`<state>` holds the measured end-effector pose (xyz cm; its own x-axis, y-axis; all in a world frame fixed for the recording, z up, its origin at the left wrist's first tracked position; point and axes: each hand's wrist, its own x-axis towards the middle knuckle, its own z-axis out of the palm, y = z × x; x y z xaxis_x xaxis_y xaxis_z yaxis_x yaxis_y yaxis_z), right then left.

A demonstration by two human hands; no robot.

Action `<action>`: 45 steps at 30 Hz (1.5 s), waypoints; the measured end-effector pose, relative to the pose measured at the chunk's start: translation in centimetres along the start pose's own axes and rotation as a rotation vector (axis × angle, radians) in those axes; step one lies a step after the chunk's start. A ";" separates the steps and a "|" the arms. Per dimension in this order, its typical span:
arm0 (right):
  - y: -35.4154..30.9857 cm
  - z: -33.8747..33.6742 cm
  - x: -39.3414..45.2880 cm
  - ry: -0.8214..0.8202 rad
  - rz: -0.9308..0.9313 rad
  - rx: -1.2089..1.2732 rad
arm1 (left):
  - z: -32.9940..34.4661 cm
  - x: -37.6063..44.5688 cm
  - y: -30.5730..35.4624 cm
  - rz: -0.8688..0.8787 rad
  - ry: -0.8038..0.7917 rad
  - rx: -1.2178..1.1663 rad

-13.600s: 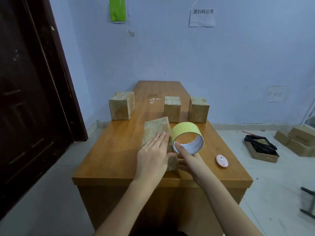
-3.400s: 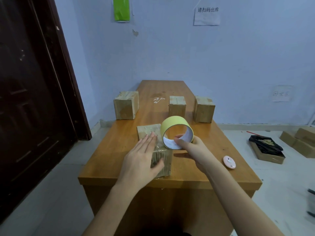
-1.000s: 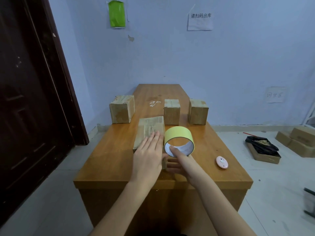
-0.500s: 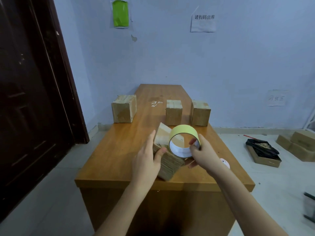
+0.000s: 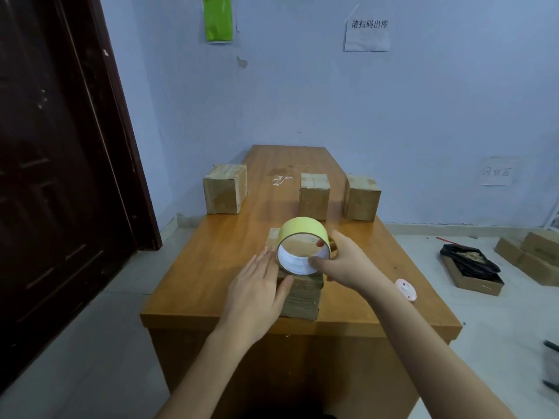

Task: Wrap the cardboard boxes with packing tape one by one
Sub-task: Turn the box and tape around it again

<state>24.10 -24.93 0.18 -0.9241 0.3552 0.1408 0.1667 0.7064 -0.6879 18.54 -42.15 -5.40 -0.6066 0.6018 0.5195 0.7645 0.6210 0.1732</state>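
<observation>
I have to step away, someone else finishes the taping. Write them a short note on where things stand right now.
Left hand: flat, pressing on the box at the near edge of the table.
Right hand: gripping the yellow tape roll, held over that box.
Three more boxes stand farther back: left, middle, right.
Done: cannot tell how much tape this box has.
Left: finish it, then check the others.

On the table point(image 5: 211, 276) we see a box point(image 5: 302, 294) nearest us; three boxes beyond — at eleven point(image 5: 225, 193), twelve point(image 5: 314, 196), one point(image 5: 361, 198) o'clock.
</observation>
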 end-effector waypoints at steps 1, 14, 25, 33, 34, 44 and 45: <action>-0.1 0.2 -0.1 -0.001 -0.009 0.037 | 0.1 -0.1 -0.2 -0.002 -0.003 0.014; 1.5 -1.4 -0.3 -0.005 0.113 0.445 | 0.5 -0.5 -0.7 0.027 -0.018 0.120; 3.2 -2.9 -0.5 -0.095 0.113 0.621 | 0.2 -0.5 -0.7 0.061 -0.011 0.101; 3.4 -0.8 -1.5 -0.083 0.188 0.652 | 0.6 -0.4 -0.8 0.036 -0.014 0.088; 3.5 -0.6 -1.6 -0.083 0.173 0.661 | 0.7 -0.4 -0.8 0.035 -0.012 0.092; 5.8 -0.8 -2.4 0.058 0.305 0.932 | 0.5 -0.3 -0.8 0.025 0.002 0.100; 6.3 -0.4 -2.7 0.071 0.326 0.943 | 0.4 -0.2 -0.7 0.037 -0.005 0.103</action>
<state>27.80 -21.18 -4.26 -0.8540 0.5026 -0.1343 0.0390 -0.1956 -0.9799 18.02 -42.51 -6.01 -0.5797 0.6276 0.5197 0.7598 0.6467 0.0665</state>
